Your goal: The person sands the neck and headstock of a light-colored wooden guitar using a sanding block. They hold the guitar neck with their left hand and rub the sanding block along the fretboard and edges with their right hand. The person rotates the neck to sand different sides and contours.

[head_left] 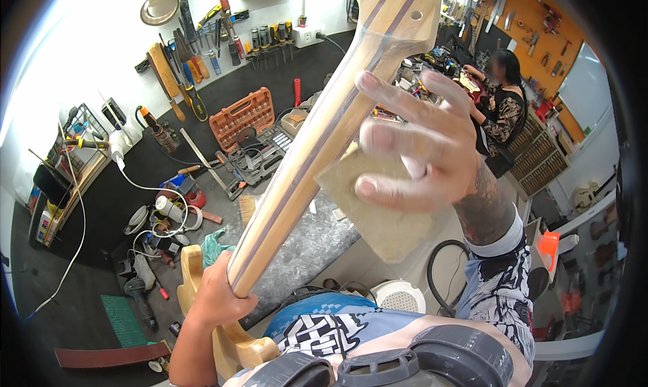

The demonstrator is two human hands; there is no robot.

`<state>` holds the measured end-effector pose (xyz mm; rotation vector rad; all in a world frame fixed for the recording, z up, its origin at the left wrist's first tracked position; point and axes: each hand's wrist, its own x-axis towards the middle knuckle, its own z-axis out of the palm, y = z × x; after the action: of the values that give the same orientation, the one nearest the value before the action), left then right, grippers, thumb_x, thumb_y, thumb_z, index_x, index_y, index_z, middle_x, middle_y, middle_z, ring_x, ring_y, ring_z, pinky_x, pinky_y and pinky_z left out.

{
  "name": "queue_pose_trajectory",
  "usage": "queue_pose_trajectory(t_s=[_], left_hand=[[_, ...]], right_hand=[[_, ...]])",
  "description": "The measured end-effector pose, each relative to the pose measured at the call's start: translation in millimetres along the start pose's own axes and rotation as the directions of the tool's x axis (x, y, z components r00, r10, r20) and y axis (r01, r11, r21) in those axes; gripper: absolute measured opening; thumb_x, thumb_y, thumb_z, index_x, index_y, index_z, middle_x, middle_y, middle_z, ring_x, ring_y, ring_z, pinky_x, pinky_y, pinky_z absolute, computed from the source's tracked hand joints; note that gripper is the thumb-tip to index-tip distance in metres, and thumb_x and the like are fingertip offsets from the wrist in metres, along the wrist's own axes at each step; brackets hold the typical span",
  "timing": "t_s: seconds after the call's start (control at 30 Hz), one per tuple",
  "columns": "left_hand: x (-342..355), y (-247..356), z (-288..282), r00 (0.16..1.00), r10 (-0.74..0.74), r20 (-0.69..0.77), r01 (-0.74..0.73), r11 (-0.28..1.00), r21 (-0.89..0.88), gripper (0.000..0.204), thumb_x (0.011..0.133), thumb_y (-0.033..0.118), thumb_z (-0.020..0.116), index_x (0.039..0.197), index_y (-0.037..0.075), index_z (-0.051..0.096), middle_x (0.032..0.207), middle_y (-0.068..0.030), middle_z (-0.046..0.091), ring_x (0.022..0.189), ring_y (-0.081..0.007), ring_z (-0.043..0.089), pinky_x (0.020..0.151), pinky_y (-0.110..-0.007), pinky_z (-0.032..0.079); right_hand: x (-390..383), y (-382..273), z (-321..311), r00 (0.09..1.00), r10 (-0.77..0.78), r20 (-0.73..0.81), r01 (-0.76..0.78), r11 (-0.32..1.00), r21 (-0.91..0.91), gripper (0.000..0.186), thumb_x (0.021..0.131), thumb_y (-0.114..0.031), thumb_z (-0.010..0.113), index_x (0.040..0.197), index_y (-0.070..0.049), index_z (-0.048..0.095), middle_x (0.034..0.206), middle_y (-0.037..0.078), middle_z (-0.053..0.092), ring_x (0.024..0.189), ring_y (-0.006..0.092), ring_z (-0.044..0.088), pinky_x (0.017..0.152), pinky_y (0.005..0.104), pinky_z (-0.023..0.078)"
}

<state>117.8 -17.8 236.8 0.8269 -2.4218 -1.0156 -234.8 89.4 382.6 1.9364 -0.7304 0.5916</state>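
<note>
An unfinished guitar, its neck (304, 157) pale wood with dark lengthwise stripes, slants across the middle. Its headstock (398, 12) at the top has round peg holes. The light wooden body (233, 346) is at lower left, partly hidden by my arm. My left hand (221, 291) is closed around the neck's lower end, near the body. To the right of the upper neck, my right hand (425, 144) is raised and motion-blurred, its fingers partly spread. A beige sheet (391, 218), apparently sandpaper, is held at those fingers, beside the neck; the exact grip is unclear.
Behind the neck, a grey worktop (290, 242) carries an orange socket case (241, 117) and a brush (248, 208). Cables and tools crowd the left bench, near a green cutting mat (123, 319). A black hose (435, 272) loops at right. Another person (503, 110) sits far right.
</note>
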Motion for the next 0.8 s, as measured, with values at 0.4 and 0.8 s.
queue_pose_trajectory(t_s=[0.4,0.8], left_hand=[[-3.9,4.4,-2.2,0.999,-0.037,-0.036,0.037,0.999,-0.011,0.048,0.061,0.006,0.075,0.105,-0.002,0.056,0.085,-0.0185,0.065,0.08,-0.0388,0.067,0.074,-0.041,0.052],[-2.4,2.1,-2.9,0.999,-0.034,-0.039,0.033,0.999,-0.029,0.046,0.062,0.005,0.073,0.105,-0.002,0.056,0.084,-0.0178,0.065,0.079,-0.037,0.067,0.074,-0.04,0.052]], right_hand=[[1.7,-1.3,3.2,0.999,0.044,0.03,-0.025,0.889,-0.457,0.034,0.076,-0.027,0.078,0.104,-0.044,0.069,0.136,-0.003,0.066,0.119,0.0243,0.068,0.124,0.0481,0.011],[13.1,-7.1,1.5,0.992,0.122,-0.019,-0.121,0.926,-0.359,0.031,0.077,-0.027,0.078,0.103,-0.041,0.071,0.138,0.002,0.065,0.121,0.0292,0.067,0.125,0.0476,0.007]])
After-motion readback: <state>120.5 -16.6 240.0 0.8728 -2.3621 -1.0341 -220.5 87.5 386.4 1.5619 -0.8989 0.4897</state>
